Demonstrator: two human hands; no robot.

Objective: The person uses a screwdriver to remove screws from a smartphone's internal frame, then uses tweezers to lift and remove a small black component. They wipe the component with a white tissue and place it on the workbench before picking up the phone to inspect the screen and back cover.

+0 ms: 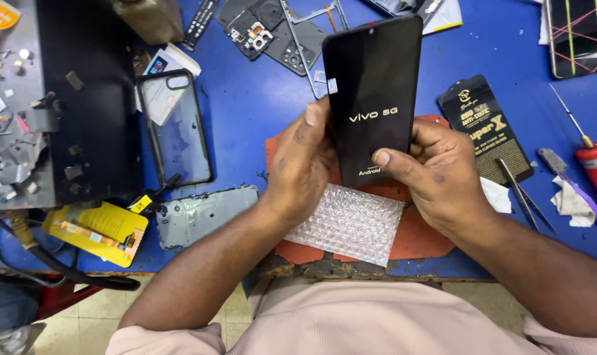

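Note:
A black smartphone (372, 72) stands upright above the blue workbench, its dark screen lit with white start-up lettering. My left hand (301, 164) grips its lower left edge, thumb on the side. My right hand (436, 172) holds the lower right corner, thumb pressed on the screen's bottom. Below the hands a sheet of bubble wrap (351, 223) lies on a red mat (420, 240).
A clear phone case (175, 128) and a grey back cover (203, 213) lie to the left, beside a black tray of small parts (81, 98). Dismantled phone frames (278, 33) sit at the back. A black flat packet (485, 128), tweezers (518, 190) and a red-handled screwdriver (594, 161) lie right.

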